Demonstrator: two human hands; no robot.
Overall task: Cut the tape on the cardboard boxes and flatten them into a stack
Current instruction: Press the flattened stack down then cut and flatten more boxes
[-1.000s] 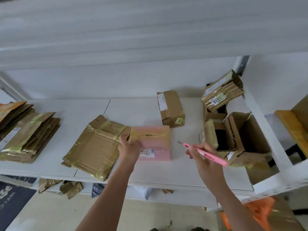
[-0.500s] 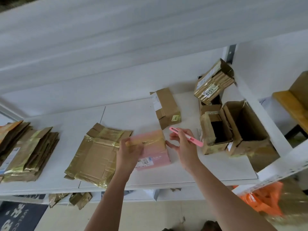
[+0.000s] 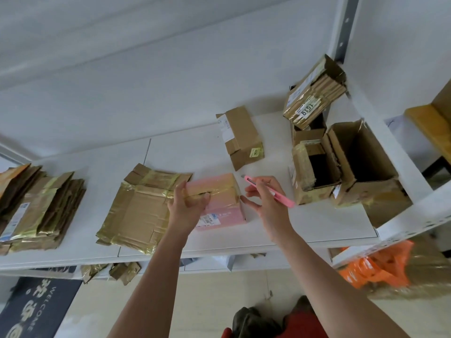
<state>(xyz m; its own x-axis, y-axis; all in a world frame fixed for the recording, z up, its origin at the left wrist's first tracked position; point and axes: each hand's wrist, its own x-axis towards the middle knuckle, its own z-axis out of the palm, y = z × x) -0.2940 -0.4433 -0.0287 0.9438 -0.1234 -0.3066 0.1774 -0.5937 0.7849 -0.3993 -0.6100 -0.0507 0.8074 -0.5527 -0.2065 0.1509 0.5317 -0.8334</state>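
Note:
A small pink box [image 3: 223, 203] with yellowish tape across its top sits on the white shelf [image 3: 329, 223]. My left hand [image 3: 189, 203] grips its left end, thumb on the taped top. My right hand [image 3: 264, 201] holds a pink box cutter [image 3: 268, 191] just right of the box, with the blade end pointing toward the box's far right corner. Left of the box lies a flattened, taped cardboard box [image 3: 141, 206].
A stack of flattened boxes [image 3: 36, 206] lies at the far left. A closed brown box [image 3: 240, 137] stands behind; open boxes [image 3: 361, 162] and a tilted taped box [image 3: 314, 93] crowd the right. A shelf post [image 3: 344, 28] rises behind them. Cardboard scraps [image 3: 112, 272] and an orange bag [image 3: 375, 269] lie below.
My right hand has brought the cutter in from the right to the pink box's right end. My left hand has shifted its grip onto the taped top.

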